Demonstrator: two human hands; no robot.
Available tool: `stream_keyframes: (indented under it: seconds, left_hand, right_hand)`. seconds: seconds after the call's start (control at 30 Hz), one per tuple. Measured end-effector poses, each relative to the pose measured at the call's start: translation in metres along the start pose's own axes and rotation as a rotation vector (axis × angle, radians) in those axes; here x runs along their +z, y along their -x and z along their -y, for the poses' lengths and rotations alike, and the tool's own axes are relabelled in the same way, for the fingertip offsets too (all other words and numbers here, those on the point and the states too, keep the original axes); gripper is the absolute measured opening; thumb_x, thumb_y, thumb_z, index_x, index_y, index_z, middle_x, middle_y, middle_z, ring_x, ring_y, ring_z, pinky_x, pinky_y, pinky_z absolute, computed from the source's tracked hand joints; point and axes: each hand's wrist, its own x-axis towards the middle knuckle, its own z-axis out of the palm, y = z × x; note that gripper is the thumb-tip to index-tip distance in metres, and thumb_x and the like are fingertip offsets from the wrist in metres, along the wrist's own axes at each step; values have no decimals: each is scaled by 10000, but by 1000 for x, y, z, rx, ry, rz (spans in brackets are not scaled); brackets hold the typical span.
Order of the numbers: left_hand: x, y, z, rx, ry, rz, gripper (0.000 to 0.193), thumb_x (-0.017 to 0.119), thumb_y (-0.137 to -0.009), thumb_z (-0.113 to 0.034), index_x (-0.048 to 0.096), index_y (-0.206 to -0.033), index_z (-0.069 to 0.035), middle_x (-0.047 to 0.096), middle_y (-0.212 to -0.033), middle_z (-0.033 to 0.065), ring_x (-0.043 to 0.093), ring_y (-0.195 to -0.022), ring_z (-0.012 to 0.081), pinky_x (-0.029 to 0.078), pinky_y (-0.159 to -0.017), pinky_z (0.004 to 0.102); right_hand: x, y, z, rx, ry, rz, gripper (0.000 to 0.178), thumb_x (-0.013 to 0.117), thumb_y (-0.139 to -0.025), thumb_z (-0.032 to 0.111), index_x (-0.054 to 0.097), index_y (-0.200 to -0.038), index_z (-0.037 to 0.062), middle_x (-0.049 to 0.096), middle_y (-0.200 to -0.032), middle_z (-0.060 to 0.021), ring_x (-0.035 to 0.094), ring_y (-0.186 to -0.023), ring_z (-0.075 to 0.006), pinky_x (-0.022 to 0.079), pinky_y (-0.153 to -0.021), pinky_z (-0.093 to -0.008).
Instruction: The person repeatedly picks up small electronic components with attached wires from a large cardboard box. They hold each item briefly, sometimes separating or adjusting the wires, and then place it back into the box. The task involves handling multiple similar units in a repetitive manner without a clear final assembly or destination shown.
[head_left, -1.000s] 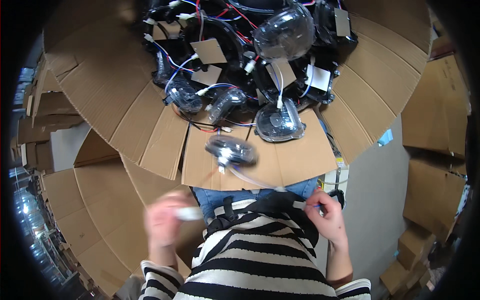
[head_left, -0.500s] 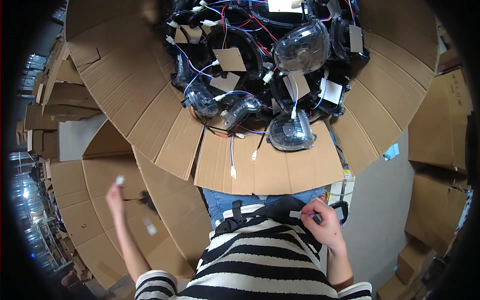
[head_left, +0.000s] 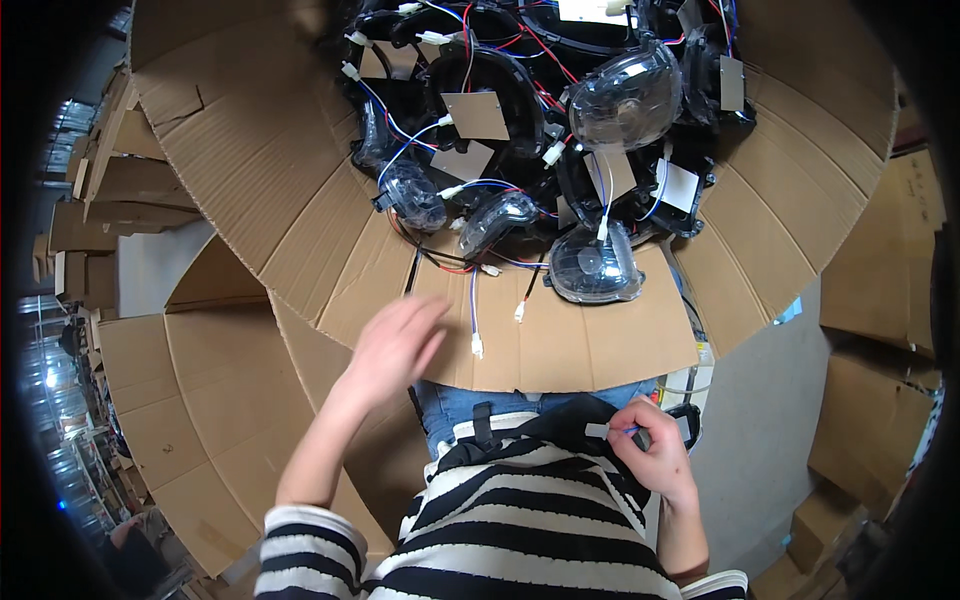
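My left hand [head_left: 398, 345] is over the near cardboard flap [head_left: 590, 352], fingers stretched out and holding nothing. A pile of clear-fronted, black-backed lamps [head_left: 625, 105] lies beyond it, with coloured wires and white plugs. One loose white plug [head_left: 477, 348] hangs over the flap by a blue and white wire, right of my left hand; another white plug [head_left: 519, 311] ends a black and red wire. Near my right hip, my right hand [head_left: 652, 450] is closed on a thin blue-and-white piece [head_left: 597, 430]; its exact kind is unclear.
A large round-edged cardboard box [head_left: 280, 220] surrounds the lamps. To the left stands another open cardboard box [head_left: 225, 400]. Stacked cartons [head_left: 870, 250] line the right side, beyond the grey floor [head_left: 755, 420]. A dark-rimmed object [head_left: 688, 420] is beside my right hand.
My left hand has come from over the left box, where it pinched a small white piece, to the near flap, now empty. My right hand keeps its grip, barely moved.
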Motion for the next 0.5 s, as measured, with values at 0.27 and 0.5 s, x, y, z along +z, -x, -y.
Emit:
stream_keyframes:
  seconds: [0.27, 0.5]
  left_hand:
    - [93, -61, 82, -121, -596, 376, 239, 425, -736, -129, 540, -914, -19, 514, -1008, 154, 476, -981, 234, 369, -819, 346]
    - [75, -37, 49, -37, -344, 561, 194, 419, -759, -173, 560, -745, -41, 587, -643, 143, 589, -609, 284, 454, -526, 405]
  right_hand:
    - [-1, 14, -4, 28, -45, -48, 74, 573, -651, -38, 524, -691, 1, 523, -664, -58, 481, -618, -167, 389, -556, -249]
    - [-5, 7, -3, 27, -64, -45, 72, 572, -658, -36, 524, -699, -1, 524, -668, -62, 493, -631, -170, 402, -571, -253]
